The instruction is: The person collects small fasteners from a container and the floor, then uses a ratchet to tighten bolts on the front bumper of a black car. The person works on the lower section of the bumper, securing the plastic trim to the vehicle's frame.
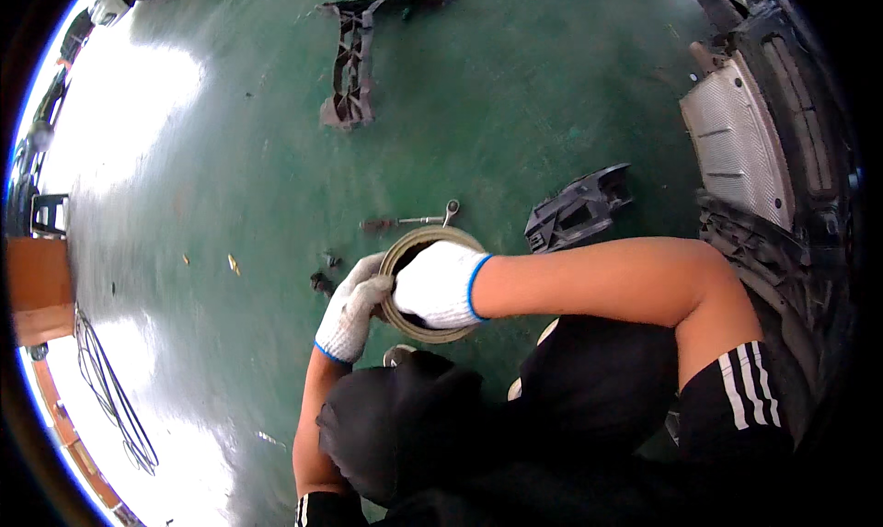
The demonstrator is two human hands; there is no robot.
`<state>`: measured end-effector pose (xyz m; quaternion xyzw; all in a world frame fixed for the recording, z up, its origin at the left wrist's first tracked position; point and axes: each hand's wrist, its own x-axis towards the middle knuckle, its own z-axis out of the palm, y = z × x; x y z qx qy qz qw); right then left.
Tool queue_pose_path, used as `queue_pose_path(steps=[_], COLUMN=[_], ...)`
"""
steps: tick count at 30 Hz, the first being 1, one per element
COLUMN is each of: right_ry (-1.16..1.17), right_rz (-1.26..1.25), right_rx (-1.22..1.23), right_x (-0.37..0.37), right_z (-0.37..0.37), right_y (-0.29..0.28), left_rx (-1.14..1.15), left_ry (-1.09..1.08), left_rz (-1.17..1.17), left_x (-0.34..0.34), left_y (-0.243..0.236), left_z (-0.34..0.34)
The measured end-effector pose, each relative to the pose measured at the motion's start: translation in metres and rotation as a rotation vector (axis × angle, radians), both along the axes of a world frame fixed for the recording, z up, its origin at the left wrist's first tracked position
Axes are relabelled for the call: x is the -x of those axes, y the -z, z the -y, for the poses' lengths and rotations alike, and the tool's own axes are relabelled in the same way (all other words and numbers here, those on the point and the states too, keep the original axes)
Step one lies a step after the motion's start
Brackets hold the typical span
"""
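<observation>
A round, beige-rimmed tub (pixel 432 336) is in front of me, its opening facing up and its inside dark. My left hand (pixel 351 314), in a white knit glove with a blue cuff, is closed on the tub's left rim. My right hand (pixel 438 283), gloved the same way, reaches down into the opening. Its fingers are hidden inside, so whether they hold anything does not show. Just beyond the tub lies a ratchet wrench (pixel 451 212). Small dark pieces (pixel 321 282) rest on the floor beside my left hand.
A black plastic part (pixel 581 207) lies ahead to the right. Farther off is a T-shaped dark frame (pixel 353 63). Car parts with a silver heat shield (pixel 740 141) line the right side. At left are a coiled cable (pixel 112 398), an orange-brown box (pixel 39 274) and small yellowish pieces (pixel 233 265).
</observation>
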<state>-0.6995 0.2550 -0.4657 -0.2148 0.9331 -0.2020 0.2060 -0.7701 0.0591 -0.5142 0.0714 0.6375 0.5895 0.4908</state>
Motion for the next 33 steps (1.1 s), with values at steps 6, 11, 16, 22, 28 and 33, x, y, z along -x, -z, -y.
queue_pose_path(steps=[6, 11, 16, 22, 28, 33], right_ry=[0.050, 0.608, 0.591, 0.044, 0.276, 0.409], right_rz=[-0.080, 0.589, 0.622, -0.146, 0.024, 0.042], right_rx=[0.311, 1.066, 1.240, 0.391, 0.050, 0.045], right_x=[0.019, 0.016, 0.015, 0.008, 0.000, 0.003], right_z=[-0.057, -0.116, -0.107, -0.049, 0.002, 0.001], right_y=[-0.059, -0.077, -0.076, -0.044, 0.004, 0.031], left_rx=[-0.027, -0.155, -0.232, -0.110, -0.051, -0.019], left_ry=[-0.044, -0.175, -0.223, -0.189, -0.096, -0.064], left_rz=[-0.016, 0.123, 0.163, 0.076, 0.041, 0.063], left_x=[0.001, 0.002, 0.000, 0.004, -0.002, -0.007], left_y=[-0.002, 0.012, 0.006, 0.017, 0.012, 0.015], left_z=[0.005, 0.007, 0.001, 0.007, -0.001, -0.004])
